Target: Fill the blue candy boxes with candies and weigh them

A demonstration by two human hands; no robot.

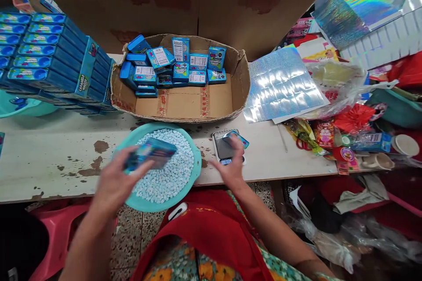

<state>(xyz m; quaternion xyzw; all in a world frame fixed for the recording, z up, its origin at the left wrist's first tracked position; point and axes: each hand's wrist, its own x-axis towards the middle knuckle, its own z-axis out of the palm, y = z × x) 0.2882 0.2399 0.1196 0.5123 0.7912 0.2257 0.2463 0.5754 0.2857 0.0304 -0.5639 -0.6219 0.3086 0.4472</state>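
My left hand (115, 178) grips a blue candy box (154, 153), blurred by motion, above a turquoise basin (197, 162). Small white candies (178, 171) fill much of that basin. Over a small digital scale (225, 153) my right hand (234, 164) is open, thumb and fingers spread apart. A second blue candy box (243, 139) lies tilted on the scale's plate, partly behind the right fingertips. Whether those fingers touch it, I cannot tell. The scale's lit display shows below the plate.
Behind the basin stands a low cardboard box (184, 107) with several blue candy boxes inside. Stacked blue boxes (56, 59) rise at the left. Shiny sticker sheets (286, 85) lie to the right, beside piled wrappers, bags and a cup (379, 161). A pink stool (54, 232) stands below the table.
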